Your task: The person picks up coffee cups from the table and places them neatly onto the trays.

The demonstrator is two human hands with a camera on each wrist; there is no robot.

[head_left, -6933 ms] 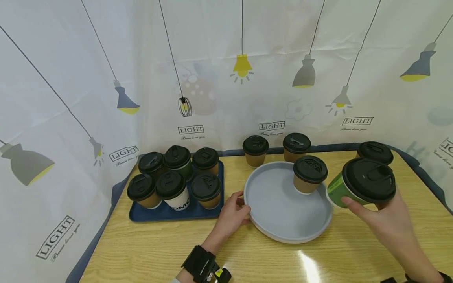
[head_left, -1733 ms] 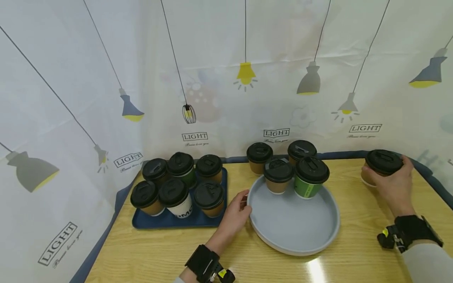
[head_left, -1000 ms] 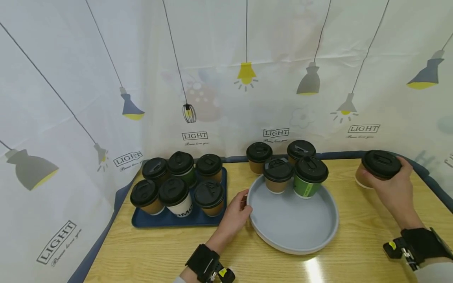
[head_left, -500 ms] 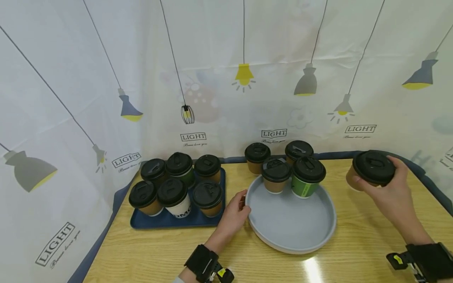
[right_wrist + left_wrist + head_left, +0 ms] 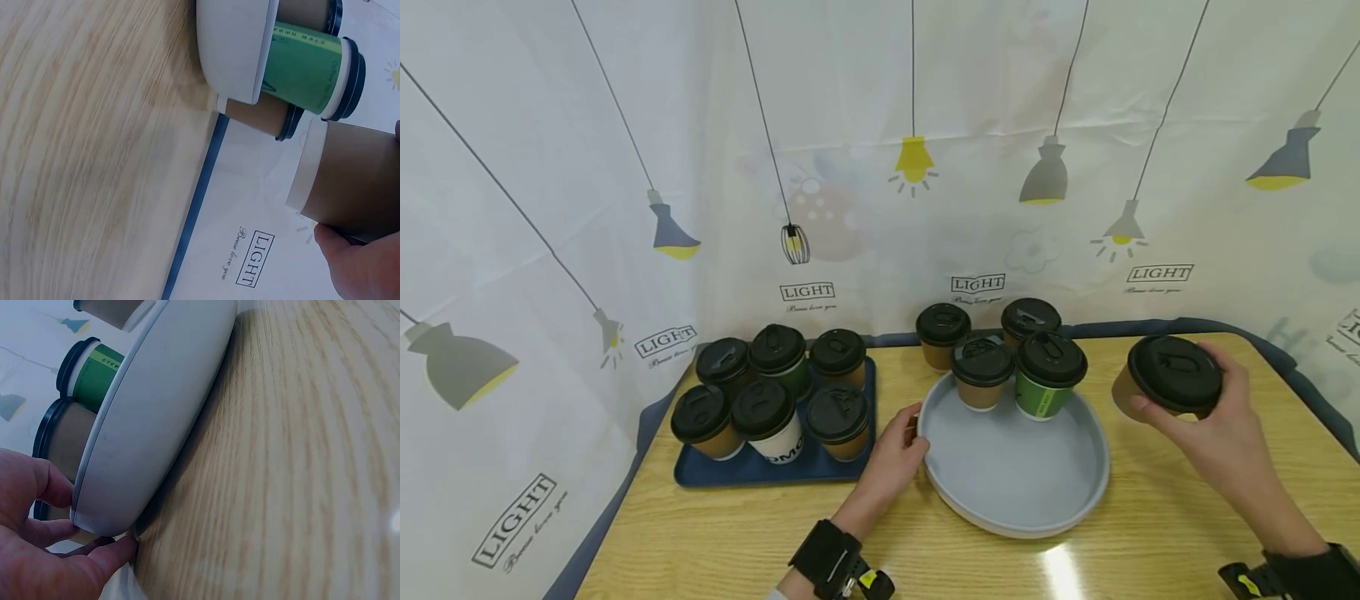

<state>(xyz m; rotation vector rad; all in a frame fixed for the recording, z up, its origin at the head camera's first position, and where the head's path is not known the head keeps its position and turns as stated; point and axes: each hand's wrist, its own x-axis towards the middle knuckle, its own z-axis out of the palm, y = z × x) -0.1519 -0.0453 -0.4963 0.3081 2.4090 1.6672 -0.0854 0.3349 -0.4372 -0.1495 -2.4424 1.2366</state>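
Note:
My right hand (image 5: pixel 1221 433) grips a brown paper coffee cup (image 5: pixel 359 175) with a black lid (image 5: pixel 1175 372), held above the table right of the round grey tray (image 5: pixel 1022 475). The right wrist view shows its white base off the tabletop. My left hand (image 5: pixel 891 462) holds the tray's left edge; in the left wrist view its fingers (image 5: pixel 56 487) lie at the rim and low on the side. On the tray's far part stand a brown coffee cup (image 5: pixel 981 392) and a green coffee cup (image 5: pixel 1042 393), side by side, both lidded.
Two more lidded brown cups (image 5: pixel 937 354) (image 5: pixel 1013 340) stand behind the round tray. To the left, a blue rectangular tray (image 5: pixel 752 477) bears several lidded cups. A printed curtain (image 5: pixel 880 233) hangs behind the wooden table (image 5: pixel 715 533).
The green cup went from my right hand onto the tray, and the brown cup there shifted left. My right hand then took the back-right brown cup, lifting it leftward and nearer. My left hand stayed.

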